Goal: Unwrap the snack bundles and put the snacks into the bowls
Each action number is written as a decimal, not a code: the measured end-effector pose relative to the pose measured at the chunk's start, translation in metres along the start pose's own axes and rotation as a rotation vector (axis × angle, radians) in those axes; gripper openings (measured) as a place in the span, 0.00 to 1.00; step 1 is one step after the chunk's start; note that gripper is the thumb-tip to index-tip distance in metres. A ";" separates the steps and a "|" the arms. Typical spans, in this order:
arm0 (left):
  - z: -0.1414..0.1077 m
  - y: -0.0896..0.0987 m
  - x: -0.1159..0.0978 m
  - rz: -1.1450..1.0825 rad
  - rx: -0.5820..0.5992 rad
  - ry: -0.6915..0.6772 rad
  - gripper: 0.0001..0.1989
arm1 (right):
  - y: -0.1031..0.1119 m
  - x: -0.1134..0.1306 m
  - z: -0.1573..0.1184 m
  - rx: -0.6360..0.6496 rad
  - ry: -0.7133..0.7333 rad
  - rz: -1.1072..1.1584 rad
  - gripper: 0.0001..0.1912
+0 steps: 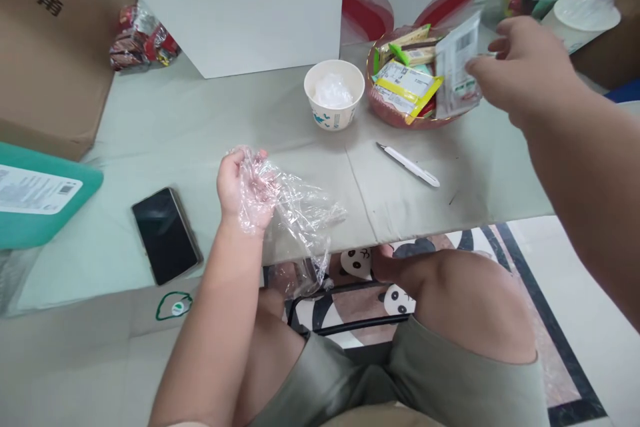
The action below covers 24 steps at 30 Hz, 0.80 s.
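My left hand (247, 190) is closed around a crumpled clear plastic bag (310, 210), which spreads over the palm and hangs past the table's front edge. At the upper right, my right hand (535, 67) pinches the edge of a whitish snack packet (455, 70) with a barcode. That packet stands upright at the right side of a pink gold-rimmed bowl (377, 110). Inside the bowl are a yellow-and-white packet (407, 87) and several green-ended wrapped snacks (417, 53). Left of the bowl stands a paper cup (334, 117) with crumpled clear plastic in it.
A white pen (410, 165) lies before the bowl. On the left are a phone (167, 237), a teal package (45, 220) and a cardboard box (50, 67). Behind stand a white panel (250, 13), a red-and-white box (400, 10) and another paper cup (575, 27).
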<state>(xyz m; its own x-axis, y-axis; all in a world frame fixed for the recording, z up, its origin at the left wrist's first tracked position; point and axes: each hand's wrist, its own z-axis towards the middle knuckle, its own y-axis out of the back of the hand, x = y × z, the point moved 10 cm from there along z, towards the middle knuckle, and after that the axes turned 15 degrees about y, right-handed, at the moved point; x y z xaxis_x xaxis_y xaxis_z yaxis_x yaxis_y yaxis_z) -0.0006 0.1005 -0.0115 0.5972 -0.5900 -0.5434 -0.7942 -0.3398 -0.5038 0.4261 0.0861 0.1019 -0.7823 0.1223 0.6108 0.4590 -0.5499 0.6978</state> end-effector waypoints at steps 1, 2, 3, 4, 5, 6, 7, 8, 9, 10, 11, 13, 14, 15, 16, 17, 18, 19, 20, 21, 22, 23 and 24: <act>0.000 -0.001 0.000 0.001 -0.001 -0.005 0.08 | -0.002 -0.002 -0.001 0.032 -0.017 -0.085 0.22; -0.001 -0.001 -0.001 0.002 -0.002 -0.011 0.09 | -0.004 -0.003 -0.003 0.056 -0.024 -0.176 0.23; -0.001 -0.002 -0.001 0.004 -0.001 -0.014 0.09 | -0.006 -0.003 -0.006 0.074 -0.027 -0.251 0.23; -0.002 -0.003 0.000 0.008 0.004 -0.011 0.08 | -0.009 -0.001 -0.008 0.085 -0.006 -0.281 0.22; -0.002 -0.004 0.000 0.011 0.008 -0.006 0.08 | -0.014 0.000 -0.010 0.103 0.010 -0.298 0.21; -0.003 -0.004 0.001 0.014 0.015 0.002 0.08 | -0.020 -0.001 -0.012 0.133 0.020 -0.314 0.18; -0.003 -0.005 0.002 0.018 0.023 0.007 0.08 | -0.026 -0.004 -0.012 0.168 0.026 -0.331 0.16; -0.004 -0.005 0.002 0.020 0.025 0.009 0.09 | -0.032 -0.008 -0.012 0.206 0.030 -0.348 0.14; -0.004 -0.005 0.003 0.020 0.024 0.011 0.09 | -0.037 -0.012 -0.012 0.241 0.034 -0.366 0.12; -0.004 -0.005 0.003 0.020 0.022 0.014 0.08 | -0.040 -0.014 -0.011 0.265 0.045 -0.380 0.10; -0.005 -0.005 0.004 0.021 0.020 0.021 0.08 | -0.039 -0.013 -0.011 0.264 0.067 -0.389 0.09; -0.005 -0.006 0.007 0.034 0.013 0.044 0.09 | -0.030 0.001 -0.015 0.205 0.145 -0.379 0.07; -0.005 -0.006 0.008 0.048 0.009 0.056 0.09 | -0.024 0.014 -0.021 0.161 0.207 -0.346 0.06; -0.006 -0.007 0.009 0.070 0.004 0.066 0.09 | -0.019 0.030 -0.031 0.115 0.280 -0.291 0.06; -0.006 -0.007 0.011 0.096 -0.003 0.075 0.09 | -0.019 0.048 -0.045 0.099 0.366 -0.203 0.07; -0.007 -0.008 0.012 0.126 -0.006 0.090 0.08 | -0.021 0.066 -0.063 0.094 0.439 -0.083 0.08; -0.008 -0.010 0.015 0.155 -0.001 0.108 0.08 | -0.030 0.085 -0.083 0.130 0.515 0.035 0.11; -0.009 -0.012 0.018 0.184 0.010 0.130 0.07 | -0.044 0.103 -0.105 0.204 0.589 0.140 0.17; -0.010 -0.014 0.022 0.209 0.022 0.152 0.07 | -0.063 0.118 -0.129 0.303 0.642 0.223 0.24; -0.012 -0.017 0.026 0.233 0.036 0.175 0.07 | -0.081 0.130 -0.150 0.387 0.674 0.292 0.32; -0.013 -0.019 0.030 0.255 0.048 0.195 0.07 | -0.099 0.138 -0.170 0.467 0.677 0.351 0.38; -0.015 -0.020 0.034 0.280 0.055 0.208 0.08 | -0.114 0.143 -0.185 0.528 0.659 0.401 0.42; -0.016 -0.021 0.037 0.308 0.059 0.211 0.09 | -0.128 0.145 -0.196 0.573 0.623 0.435 0.42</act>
<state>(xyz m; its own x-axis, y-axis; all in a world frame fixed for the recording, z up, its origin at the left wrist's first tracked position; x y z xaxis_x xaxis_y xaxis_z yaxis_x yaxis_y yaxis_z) 0.0362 0.0745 -0.0104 0.2905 -0.7977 -0.5284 -0.9212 -0.0838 -0.3800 0.1715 0.0120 0.0282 -0.5017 -0.5515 0.6664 0.7703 0.0658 0.6343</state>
